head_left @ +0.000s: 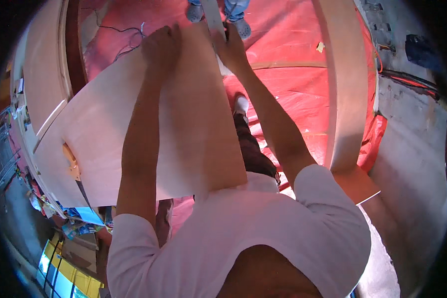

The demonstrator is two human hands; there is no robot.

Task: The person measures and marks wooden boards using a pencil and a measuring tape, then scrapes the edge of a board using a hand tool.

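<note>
A large light-brown wooden panel (198, 114) spreads before me, its straight right side running away from my body. My left hand (161, 49) is closed at the panel's far end, and its fingertips are hard to make out. Beside the panel's right edge, my right hand (231, 52) closes around a long pale strip (214, 22) that reaches out past the far end. A small dark thing shows by the right fingers, too unclear to name. On the left part of the panel lies a handsaw (71, 163) with an orange handle, its dark blade pointing toward me.
Red sheeting (288, 94) covers the floor. A tall curved wooden board (350, 84) stands to the right, and further boards (47, 64) are at the left. Another person's feet (241, 29) are at the far end. Black cable (129, 47) lies beyond the panel.
</note>
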